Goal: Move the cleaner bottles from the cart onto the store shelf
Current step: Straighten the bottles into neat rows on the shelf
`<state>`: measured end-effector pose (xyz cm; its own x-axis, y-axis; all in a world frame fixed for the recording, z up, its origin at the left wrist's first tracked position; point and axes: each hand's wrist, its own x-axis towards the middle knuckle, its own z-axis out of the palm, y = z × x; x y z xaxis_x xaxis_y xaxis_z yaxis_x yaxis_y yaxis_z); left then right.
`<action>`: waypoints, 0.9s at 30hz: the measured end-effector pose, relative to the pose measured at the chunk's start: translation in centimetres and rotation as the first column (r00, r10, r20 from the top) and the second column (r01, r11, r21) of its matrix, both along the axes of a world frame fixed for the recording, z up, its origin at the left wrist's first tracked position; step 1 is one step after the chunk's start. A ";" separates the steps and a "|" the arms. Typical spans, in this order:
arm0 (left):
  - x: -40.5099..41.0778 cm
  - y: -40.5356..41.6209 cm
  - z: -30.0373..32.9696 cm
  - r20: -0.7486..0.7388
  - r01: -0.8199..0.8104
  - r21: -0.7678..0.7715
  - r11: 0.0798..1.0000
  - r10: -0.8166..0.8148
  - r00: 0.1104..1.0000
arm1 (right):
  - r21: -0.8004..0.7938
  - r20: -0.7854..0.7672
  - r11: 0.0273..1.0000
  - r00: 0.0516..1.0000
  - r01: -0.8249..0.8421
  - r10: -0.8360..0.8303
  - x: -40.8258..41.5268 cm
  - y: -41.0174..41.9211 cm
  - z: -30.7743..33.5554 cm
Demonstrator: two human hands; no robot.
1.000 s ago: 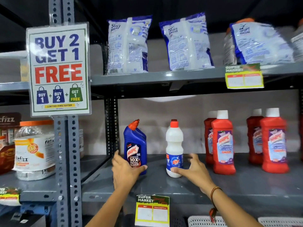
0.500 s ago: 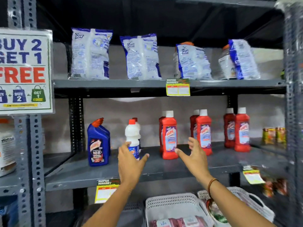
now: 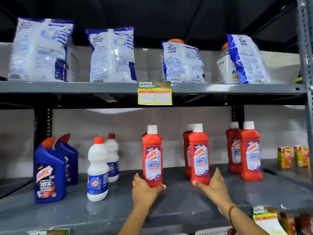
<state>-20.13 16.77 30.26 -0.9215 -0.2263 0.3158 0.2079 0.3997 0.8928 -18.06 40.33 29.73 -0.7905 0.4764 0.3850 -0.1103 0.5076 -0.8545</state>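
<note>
On the grey middle shelf (image 3: pixel 177 206) stand cleaner bottles in pairs. My left hand (image 3: pixel 144 190) wraps the base of a red Harpic bottle (image 3: pixel 152 155) at the shelf's centre. My right hand (image 3: pixel 215 187) grips the base of a second red Harpic bottle (image 3: pixel 199 153), which has another red one right behind it. Both held bottles are upright and seem to rest on the shelf. Two more red bottles (image 3: pixel 250 151) stand further right. To the left are two white bottles (image 3: pixel 98 168) with red caps and two blue Harpic bottles (image 3: pixel 49 172).
The shelf above (image 3: pixel 84 87) carries white and blue detergent bags (image 3: pixel 111 55) and a price tag (image 3: pixel 155 93). Small yellow and red boxes (image 3: pixel 293 156) sit at the right end. A white basket rim (image 3: pixel 213 231) shows at the bottom edge. A grey upright post (image 3: pixel 306 65) bounds the right.
My view and both hands shifted right along the shelf, away from the blue and white bottles. The hands went from open in the air to closed on two red Harpic bottles.
</note>
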 end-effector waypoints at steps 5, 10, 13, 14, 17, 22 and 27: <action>-2.6 2.0 0.3 0.009 -0.059 -0.032 0.998 0.060 0.998 | -0.062 -0.024 0.997 0.999 -0.050 0.049 -3.7 1.1 0.3; -2.9 2.7 0.5 0.023 -0.147 -0.126 0.981 0.151 0.988 | 0.125 -0.001 0.986 0.994 0.110 -0.110 -4.5 1.2 0.4; -3.1 2.7 0.5 0.013 -0.174 -0.174 0.969 0.179 0.984 | 0.194 0.006 0.965 0.983 0.178 -0.182 -4.8 1.0 0.5; -3.2 2.7 0.4 0.011 -0.174 -0.182 0.968 0.179 0.984 | 0.206 0.014 0.960 0.980 0.191 -0.198 -4.9 0.9 0.5; -3.3 2.6 0.4 0.007 -0.168 -0.187 0.968 0.172 0.985 | 0.240 0.037 0.945 0.970 0.223 -0.238 -5.0 0.8 0.7; -3.4 2.7 0.4 0.008 -0.140 -0.207 0.968 0.145 0.989 | 0.272 0.041 0.932 0.965 0.239 -0.259 -4.5 0.4 0.7; -3.5 2.6 0.3 0.020 -0.101 -0.197 0.975 0.107 0.994 | 0.267 0.044 0.942 0.974 0.204 -0.223 -4.3 0.3 0.6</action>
